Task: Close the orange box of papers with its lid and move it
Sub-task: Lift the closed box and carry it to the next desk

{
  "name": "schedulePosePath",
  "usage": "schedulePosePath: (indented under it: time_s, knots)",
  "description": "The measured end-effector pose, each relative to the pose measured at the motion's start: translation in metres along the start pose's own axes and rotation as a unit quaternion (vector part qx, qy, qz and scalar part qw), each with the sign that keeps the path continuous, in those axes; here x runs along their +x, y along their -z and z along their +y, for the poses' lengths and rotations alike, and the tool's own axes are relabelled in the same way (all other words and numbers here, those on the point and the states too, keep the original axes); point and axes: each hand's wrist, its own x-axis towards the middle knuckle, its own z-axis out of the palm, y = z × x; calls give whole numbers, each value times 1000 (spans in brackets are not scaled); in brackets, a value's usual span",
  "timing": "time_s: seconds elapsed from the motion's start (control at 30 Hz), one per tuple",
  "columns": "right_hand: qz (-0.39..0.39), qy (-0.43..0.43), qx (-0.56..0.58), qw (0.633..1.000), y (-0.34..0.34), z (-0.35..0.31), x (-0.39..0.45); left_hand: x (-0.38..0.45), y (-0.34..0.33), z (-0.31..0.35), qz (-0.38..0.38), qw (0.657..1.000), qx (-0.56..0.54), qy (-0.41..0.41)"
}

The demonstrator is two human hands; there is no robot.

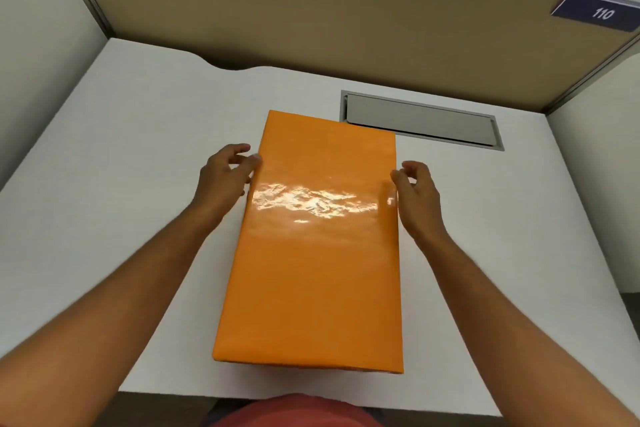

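With the lid (317, 236) already seated on the orange box (311, 366) near the bench (104, 149) front edge, and the left hand (227, 173) and right hand (415, 196) held open beside it, ungripped, a glossy-sided slip is risked.

The box (311, 243) fills the middle of the desk (114, 156), with a hand at each long side. Bare desk lies left and right of the forearms. Far right, a cable hatch (422, 120) sits just behind the box. Partition walls (311, 10) close the far edge and both sides.
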Motion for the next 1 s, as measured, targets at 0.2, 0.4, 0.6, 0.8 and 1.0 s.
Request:
schedulePosePath:
  time_s: [0.2,0.4,0.6,0.8,1.0]
  knots:
    - [-30,37,-43,998,-15,-13,74,60,-17,27,-44,997,-58,28]
    - [-2,45,-84,995,-26,-2,93,79,-29,21,-18,995,-85,50]
    - [15,20,-102,994,-30,-5,95,81,-34,16,5,996,-81,44]
    - [-36,-50,-54,997,-25,-15,74,58,-29,28,7,999,-28,40]
    - [-85,-120,-14,989,-10,3,-39,-27,-5,0,-77,994,44,70]
